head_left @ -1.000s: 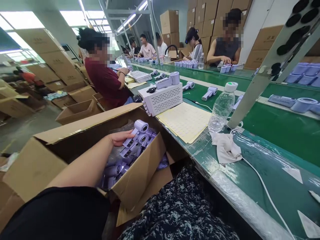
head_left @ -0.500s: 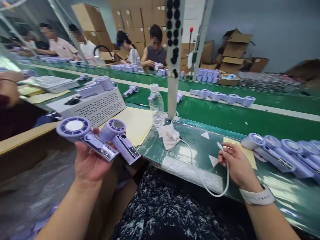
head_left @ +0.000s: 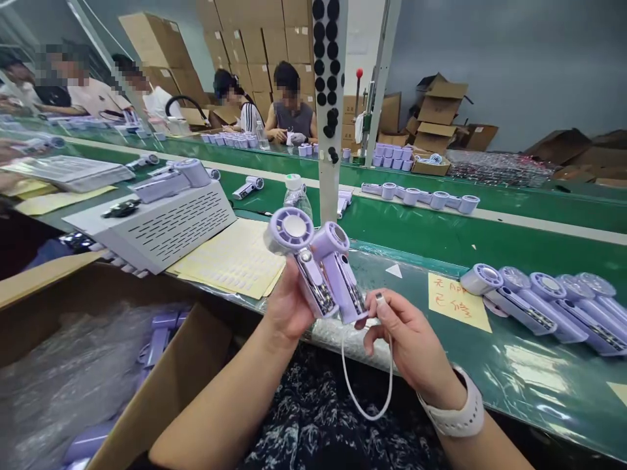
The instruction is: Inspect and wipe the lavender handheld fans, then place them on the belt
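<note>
Two lilac handheld fans with bare circuit boards along their handles are in my left hand, the fingers wrapped round the handles. The nearer fan has a pale disc in its round head; the other fan lies beside it on the right. My right hand pinches the end of a white cable close to the bottom of the right-hand fan's handle. Fingers hide the plug, so I cannot tell whether it sits in the fan. The cable loops down below both hands.
More lilac fans lie in a row at right on the green bench, near a handwritten yellow note. Left stand a white metal box, yellow label sheets and an open carton. A post rises behind the bottle.
My left hand came up from the carton with two fans and moved right, in front of me. My right hand brought the cable end left from the bench to the fans' handles.
</note>
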Tool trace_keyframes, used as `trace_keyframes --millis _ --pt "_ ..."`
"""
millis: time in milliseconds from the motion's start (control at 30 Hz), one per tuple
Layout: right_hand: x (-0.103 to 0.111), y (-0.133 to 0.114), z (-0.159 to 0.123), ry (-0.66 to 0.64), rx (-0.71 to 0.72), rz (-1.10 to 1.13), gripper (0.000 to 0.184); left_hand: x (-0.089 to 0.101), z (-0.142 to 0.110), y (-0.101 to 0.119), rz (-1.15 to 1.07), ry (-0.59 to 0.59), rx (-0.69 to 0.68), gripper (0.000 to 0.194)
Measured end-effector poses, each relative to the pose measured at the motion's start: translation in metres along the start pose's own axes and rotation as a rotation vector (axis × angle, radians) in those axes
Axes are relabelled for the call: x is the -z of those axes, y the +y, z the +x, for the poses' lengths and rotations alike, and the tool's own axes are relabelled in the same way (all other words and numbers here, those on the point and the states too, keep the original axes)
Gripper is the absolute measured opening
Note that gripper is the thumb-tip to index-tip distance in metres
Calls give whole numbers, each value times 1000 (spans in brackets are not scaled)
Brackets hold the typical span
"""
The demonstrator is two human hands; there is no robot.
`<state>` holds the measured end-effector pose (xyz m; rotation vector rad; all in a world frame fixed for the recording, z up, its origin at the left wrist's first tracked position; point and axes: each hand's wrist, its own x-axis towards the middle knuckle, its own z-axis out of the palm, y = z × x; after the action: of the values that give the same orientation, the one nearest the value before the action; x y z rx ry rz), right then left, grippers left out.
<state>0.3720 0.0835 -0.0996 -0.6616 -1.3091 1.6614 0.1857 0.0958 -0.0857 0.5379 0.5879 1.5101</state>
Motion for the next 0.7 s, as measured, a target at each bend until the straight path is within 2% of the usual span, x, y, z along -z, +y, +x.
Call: trace_keyframes --millis 67,167,267,367,500,600,700 --pt "-3 0 -1 20 -14 -55 33 -1 -4 -14 -57 -52 97 60" --pt "-6 3 -3 125 37 -262 38 2 -13 -29 -103 -123 250 69" --pt "0 1 -8 126 29 -369 42 8 -19 -27 -89 -207 331 68" --pt "13 -4 -19 124 -119 -339 43 16 -20 -12 -83 -194 241 55" --pt "25 -4 -34 139 -223 -327 47 17 -17 7 -77 -6 70 45" --pt "19 1 -38 102 -219 -366 44 6 -14 6 -65 29 -20 37" --pt "7 5 -37 48 -197 -404 44 -7 -10 -2 -18 -4 -93 50"
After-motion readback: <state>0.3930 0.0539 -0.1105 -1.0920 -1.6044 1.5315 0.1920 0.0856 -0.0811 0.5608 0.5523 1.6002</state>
